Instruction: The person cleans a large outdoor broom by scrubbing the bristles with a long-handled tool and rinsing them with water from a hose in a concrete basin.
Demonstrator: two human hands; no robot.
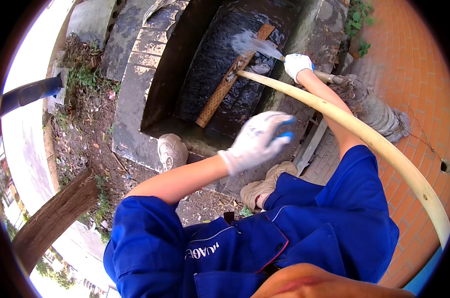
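My right hand [298, 65], in a white glove, is closed around the outlet end of a pale pipe. A jet of water [257, 45] shoots from it to the left into a dark trough [148, 84]. My left hand [257, 139], in a white glove with blue fingertips, hangs in the air with fingers apart and nothing in them. A long pale wooden pole [354, 121] crosses over my right forearm. Its far end meets a brown board with rows of small holes [217, 102], which lies slanted across the trough, in the water's path.
Behind my right hand, a cloth-wrapped pipe [369, 107] runs toward the orange brick paving [409, 74]. My shoes [173, 151] are by the trough's near edge. A tree trunk [56, 218] and a dark blue curved bar [31, 94] stand left, beside littered soil [86, 134].
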